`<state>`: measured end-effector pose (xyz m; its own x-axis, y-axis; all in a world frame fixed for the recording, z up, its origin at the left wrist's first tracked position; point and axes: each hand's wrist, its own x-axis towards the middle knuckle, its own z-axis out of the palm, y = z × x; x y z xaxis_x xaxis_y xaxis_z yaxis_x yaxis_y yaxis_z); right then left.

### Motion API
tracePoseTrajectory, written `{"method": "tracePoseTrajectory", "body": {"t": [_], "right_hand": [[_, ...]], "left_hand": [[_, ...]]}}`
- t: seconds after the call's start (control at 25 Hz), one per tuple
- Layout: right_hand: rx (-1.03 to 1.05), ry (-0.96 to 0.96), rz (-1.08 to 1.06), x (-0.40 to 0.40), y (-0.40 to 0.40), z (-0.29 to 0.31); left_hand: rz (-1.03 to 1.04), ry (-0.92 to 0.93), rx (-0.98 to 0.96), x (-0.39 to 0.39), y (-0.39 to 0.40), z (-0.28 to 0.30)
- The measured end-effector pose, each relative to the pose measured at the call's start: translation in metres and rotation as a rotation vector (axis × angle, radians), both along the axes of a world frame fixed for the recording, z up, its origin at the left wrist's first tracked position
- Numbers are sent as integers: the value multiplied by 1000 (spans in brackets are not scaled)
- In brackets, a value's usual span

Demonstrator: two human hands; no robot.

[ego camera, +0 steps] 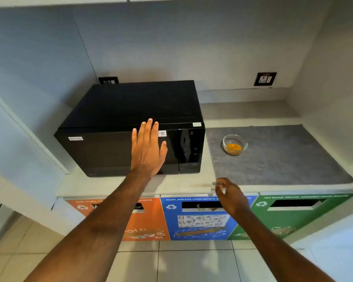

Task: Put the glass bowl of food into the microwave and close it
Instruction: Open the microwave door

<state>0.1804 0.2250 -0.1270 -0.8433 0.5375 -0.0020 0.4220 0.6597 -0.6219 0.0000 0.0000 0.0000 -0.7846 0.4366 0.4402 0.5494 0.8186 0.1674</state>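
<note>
Behind left hand point(148, 147), microwave point(118, 127) door.

The left hand point(148, 148) covers the middle of the microwave point(118, 127) door, so whether the palm touches the glass cannot be told. The small white stickers on the door are too blurred to read. The right hand point(229, 193) hides part of the blue bin panel point(198, 218) and its heading; something small and pale, perhaps a bit of wrapper, seems pinched in its fingertips. The left forearm covers the orange bin panel point(151, 220) wording. The green bin panel point(293, 214) heading is unreadable. Both arms are cut off by the lower edge.
</note>
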Motion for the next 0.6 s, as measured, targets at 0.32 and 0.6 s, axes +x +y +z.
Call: {"method": "tracePoseTrajectory", "body": {"t": [0.32, 0.6], "right_hand": [[-407, 54, -81, -70, -37, -37], [-386, 173, -148, -122, -43, -56]], "left_hand": [[53, 33, 45, -12, 8, -21], [70, 100, 152, -17, 14, -35]]}}
